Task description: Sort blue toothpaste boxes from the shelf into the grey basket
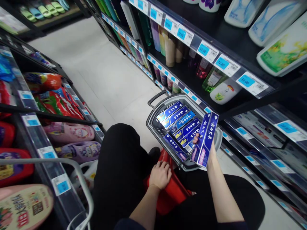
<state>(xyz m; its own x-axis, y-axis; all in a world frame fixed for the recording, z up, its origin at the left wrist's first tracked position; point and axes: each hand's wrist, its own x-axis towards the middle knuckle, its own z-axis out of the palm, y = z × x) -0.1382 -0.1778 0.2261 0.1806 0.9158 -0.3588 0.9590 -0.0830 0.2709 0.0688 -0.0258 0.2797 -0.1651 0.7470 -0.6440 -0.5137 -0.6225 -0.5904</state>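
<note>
My right hand [200,139] grips two blue toothpaste boxes [205,139], held upright over the right side of a grey shopping basket [155,119] on the floor. Several more blue toothpaste boxes [176,119] lie in rows inside the basket. My left hand [160,174] rests with its fingers curled on a red object [171,191], maybe a stool or a second basket, between my knees. My legs in black trousers show on both sides.
Dark shelves with blue price tags [222,63] and shampoo bottles [170,49] line the right side. Left shelves hold red and pink detergent bags [68,132]. A grey metal rail [79,179] curves at the lower left. A pale tiled aisle floor [96,70] runs ahead.
</note>
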